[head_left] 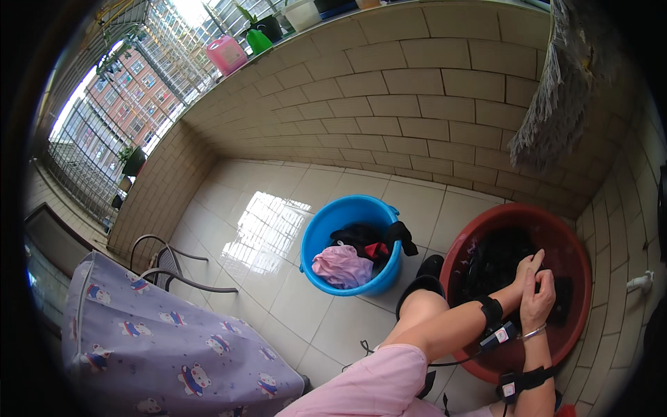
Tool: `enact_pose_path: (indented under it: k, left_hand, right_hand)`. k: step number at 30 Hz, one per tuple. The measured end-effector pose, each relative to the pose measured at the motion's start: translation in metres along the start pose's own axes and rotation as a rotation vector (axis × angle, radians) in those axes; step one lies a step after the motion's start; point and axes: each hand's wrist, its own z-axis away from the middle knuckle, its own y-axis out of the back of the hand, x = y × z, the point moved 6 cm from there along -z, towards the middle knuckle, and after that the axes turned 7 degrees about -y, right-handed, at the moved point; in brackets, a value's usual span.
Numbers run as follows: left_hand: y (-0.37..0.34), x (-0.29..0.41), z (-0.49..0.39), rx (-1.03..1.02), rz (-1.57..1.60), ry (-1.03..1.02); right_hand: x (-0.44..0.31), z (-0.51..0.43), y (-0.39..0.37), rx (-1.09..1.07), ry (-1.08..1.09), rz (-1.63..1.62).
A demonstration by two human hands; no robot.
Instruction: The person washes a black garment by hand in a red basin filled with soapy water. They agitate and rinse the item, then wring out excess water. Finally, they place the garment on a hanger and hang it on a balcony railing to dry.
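Note:
My left hand point(527, 269) and my right hand point(538, 299) meet above a large red plastic basin point(479, 229). The right hand touches the left near the wrist, its fingers curled. No object shows in either hand, though their inner sides are partly hidden. Dark wet cloth point(495, 255) lies in water in the basin, below and beside the hands. A blue plastic bucket point(309, 234) stands to the left. It holds a pink garment point(341, 266), a red cloth point(376, 250) and black clothing point(359, 234). One black piece point(404, 238) hangs over its rim.
A grey string mop point(557, 99) hangs at the upper right. A white tap point(641, 281) juts from the right wall. Strapped forearm devices trail a cable point(453, 363). A patterned purple cover point(172, 349) and a chair point(174, 266) stand left on tiles point(333, 323).

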Motion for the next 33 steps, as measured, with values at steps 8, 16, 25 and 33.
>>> enact_pose_path:
  k: [8, 16, 25, 33]
  left_hand:
    - [0.010, 0.014, 0.001, 0.091, 0.007, -0.169]
    - [-0.001, 0.018, 0.043, 0.007, 0.097, 0.195]
    - [-0.008, 0.020, 0.057, 0.110, 0.054, 0.335]
    - [-0.017, 0.079, 0.039, -0.210, 0.344, 0.412]
  right_hand:
    - [-0.031, -0.010, 0.003, -0.037, 0.045, -0.038]
    - [0.001, -0.010, 0.024, 0.021, -0.248, 0.106]
    - [0.057, -0.010, 0.028, 0.051, -0.370, -0.019]
    - [0.034, -0.001, 0.049, -0.493, -0.731, -0.752]
